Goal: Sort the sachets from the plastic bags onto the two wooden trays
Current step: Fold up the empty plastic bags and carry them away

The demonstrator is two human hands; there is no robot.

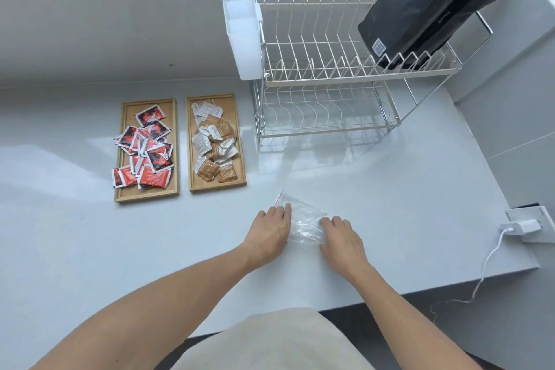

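A clear plastic bag [304,221] with a red zip strip lies flat on the grey counter between my hands. My left hand [268,233] rests on its left edge with fingers straight. My right hand [341,239] presses on its right end, fingers lying over the plastic. Nothing shows inside the bag. The left wooden tray [120,189] holds a pile of red and black sachets [147,149], some hanging over its left rim. The right wooden tray [192,186] holds brown and white sachets [214,141].
A two-tier wire dish rack [327,75] with a white plastic caddy [240,24] stands at the back right. Black bags [435,6] lean in its top tier. A white charger and cable [522,227] sit at the counter's right edge.
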